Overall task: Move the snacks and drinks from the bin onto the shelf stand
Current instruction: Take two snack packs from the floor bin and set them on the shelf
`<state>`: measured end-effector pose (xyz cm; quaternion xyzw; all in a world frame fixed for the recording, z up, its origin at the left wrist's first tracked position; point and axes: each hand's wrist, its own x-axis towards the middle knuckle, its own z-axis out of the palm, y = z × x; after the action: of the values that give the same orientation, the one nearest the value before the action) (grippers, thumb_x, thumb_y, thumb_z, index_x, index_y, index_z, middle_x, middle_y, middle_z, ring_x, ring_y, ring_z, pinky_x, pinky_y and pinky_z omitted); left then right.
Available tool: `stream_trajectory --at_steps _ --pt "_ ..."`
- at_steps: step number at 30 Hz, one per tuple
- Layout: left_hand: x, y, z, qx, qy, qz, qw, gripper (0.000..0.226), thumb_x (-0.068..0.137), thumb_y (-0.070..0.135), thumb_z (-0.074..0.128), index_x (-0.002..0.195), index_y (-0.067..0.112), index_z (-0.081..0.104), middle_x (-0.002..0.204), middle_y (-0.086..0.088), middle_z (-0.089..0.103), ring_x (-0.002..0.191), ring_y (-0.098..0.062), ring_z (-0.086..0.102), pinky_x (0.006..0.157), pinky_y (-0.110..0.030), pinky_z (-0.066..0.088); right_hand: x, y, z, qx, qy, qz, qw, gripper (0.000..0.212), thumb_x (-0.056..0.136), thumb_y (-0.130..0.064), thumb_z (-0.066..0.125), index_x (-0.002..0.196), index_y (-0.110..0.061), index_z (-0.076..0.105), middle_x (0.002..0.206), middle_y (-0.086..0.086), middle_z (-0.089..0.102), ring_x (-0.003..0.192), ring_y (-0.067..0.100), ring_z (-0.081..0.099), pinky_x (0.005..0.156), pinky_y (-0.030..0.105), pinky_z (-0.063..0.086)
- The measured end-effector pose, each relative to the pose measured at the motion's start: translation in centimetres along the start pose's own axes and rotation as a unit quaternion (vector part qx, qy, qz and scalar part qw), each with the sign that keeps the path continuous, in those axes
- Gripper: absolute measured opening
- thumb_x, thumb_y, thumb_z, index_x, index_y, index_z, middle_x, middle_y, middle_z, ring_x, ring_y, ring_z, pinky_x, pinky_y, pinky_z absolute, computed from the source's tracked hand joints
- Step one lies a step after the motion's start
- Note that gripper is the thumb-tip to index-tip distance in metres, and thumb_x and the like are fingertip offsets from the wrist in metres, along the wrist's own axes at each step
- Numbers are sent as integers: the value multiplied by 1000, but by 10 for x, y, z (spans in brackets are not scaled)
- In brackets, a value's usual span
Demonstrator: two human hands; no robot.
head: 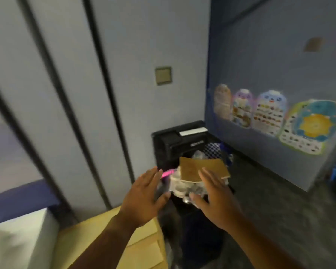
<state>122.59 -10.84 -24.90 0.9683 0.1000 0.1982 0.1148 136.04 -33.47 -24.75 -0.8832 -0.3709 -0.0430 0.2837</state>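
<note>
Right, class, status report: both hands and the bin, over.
Left hand open, right hand open, both empty. Bin heaped full. Brown card lies on top.

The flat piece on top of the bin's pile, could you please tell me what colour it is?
Tan brown, like cardboard; the head view shows it, though blurred.

2 bare forearms, left hand (143, 199) and right hand (216, 200); no sleeves, rings, watch visible.

2 hands (143, 199), 1 bin (202, 220), 4 wall posters (268, 113), 1 cardboard piece (200, 168).
</note>
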Motion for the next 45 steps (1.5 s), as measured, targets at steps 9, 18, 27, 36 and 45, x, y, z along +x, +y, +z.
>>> stream_trajectory --at_steps 9,18,27,36,45 --pt "-212 -148 -208 90 79 -199 973 91 87 82 13 159 27 19 166 9 9 153 -7 7 126 -33 8 -6 -307 87 49 -97 -211 971 85 93 -71 42 162 -29 18 170 -11 10 157 10 7 125 32 16" --pt "-505 -245 -382 165 106 -377 905 93 90 79 18 153 14 38 160 -8 34 148 -25 33 119 -48 30 -126 -606 193 112 -180 -371 904 95 82 -81 26 161 -29 19 170 -12 9 157 16 12 125 39 24" --pt "-694 -293 -444 199 121 -510 828 90 88 80 19 158 24 23 167 5 16 153 -15 15 125 -39 19 -230 -779 285 128 -279 -477 823 78 99 -61 47 162 -31 12 171 -11 7 157 14 8 123 40 24" --pt "-778 -356 -456 178 87 -608 769 85 88 80 21 159 34 9 168 10 8 154 -16 10 124 -43 21 -266 -882 388 127 -345 -522 770 79 98 -64 44 162 -29 13 171 -8 7 157 16 9 124 41 27" --pt "-868 -431 -406 119 41 -647 752 93 82 86 12 159 34 11 167 9 11 154 -17 13 123 -42 24 -301 -902 490 94 -410 -496 759 81 98 -61 48 162 -30 9 171 -8 5 157 17 8 122 39 26"
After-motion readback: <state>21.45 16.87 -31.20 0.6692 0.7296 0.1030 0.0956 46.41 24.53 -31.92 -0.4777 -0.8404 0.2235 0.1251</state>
